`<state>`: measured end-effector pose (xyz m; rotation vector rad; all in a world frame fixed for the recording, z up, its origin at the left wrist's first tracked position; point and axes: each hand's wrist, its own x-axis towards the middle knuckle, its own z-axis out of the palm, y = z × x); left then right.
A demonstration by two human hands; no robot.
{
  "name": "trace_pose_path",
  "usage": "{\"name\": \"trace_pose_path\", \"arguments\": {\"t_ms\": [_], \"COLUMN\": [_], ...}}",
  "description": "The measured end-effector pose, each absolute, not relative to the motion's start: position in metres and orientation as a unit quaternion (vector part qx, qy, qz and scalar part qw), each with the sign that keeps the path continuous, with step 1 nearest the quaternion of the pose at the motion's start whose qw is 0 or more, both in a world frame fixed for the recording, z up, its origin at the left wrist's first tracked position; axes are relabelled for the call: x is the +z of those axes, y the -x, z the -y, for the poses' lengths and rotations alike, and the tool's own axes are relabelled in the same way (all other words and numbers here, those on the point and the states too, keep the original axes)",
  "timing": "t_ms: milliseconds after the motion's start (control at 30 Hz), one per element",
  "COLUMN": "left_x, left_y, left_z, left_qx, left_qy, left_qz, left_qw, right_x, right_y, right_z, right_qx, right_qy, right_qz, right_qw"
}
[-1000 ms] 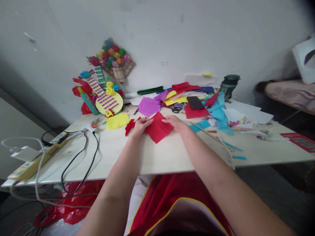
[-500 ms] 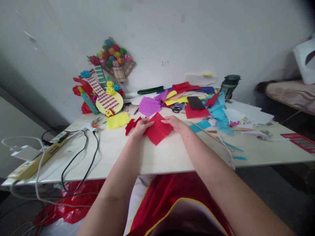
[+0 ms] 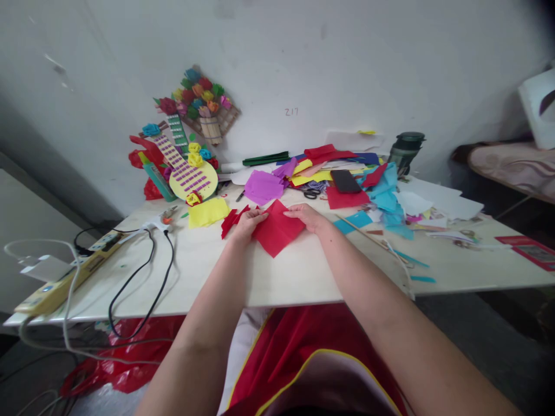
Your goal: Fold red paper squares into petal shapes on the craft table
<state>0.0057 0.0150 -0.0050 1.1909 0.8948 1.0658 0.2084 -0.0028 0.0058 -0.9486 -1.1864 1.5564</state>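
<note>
A square of red crepe paper (image 3: 278,232) is held out diamond-wise above the table, one corner pointing toward me. My left hand (image 3: 250,224) pinches its left side between thumb and fingers. On the opposite side, my right hand (image 3: 306,217) grips the upper right edge the same way. Several folded red paper pieces (image 3: 232,221) lie beside and partly behind my left hand. Farther left is a yellow paper sheet (image 3: 208,212). Behind the red square, purple paper (image 3: 263,186) rests on the table.
Black scissors (image 3: 311,193) and a phone (image 3: 346,181) lie by the coloured paper pile. A wooden stick (image 3: 362,232) rests right of my hand. Paper-flower crafts (image 3: 193,179) lean at back left. A power strip (image 3: 69,283) with cords edges the left; a dark bottle (image 3: 405,151) stands back right.
The red paper has shifted very slightly, its near corner a touch to the left. Both hands keep their grip, and the things on the table stay where they were.
</note>
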Motion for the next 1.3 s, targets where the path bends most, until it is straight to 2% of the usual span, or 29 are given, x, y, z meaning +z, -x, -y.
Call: {"name": "trace_pose_path", "arguments": {"t_ms": [733, 1300], "left_x": [-0.003, 0.0], "left_y": [-0.007, -0.009], "left_z": [-0.015, -0.015], "left_qx": [0.514, 0.522], "left_qy": [-0.503, -0.507], "left_qz": [-0.336, -0.339], "left_qw": [0.608, 0.596], "right_x": [0.008, 0.008], "right_y": [-0.206, -0.209], "right_z": [0.002, 0.002], "right_qx": [0.631, 0.58], "right_qy": [0.37, 0.364], "right_qz": [0.468, 0.525], "right_qw": [0.496, 0.505]}}
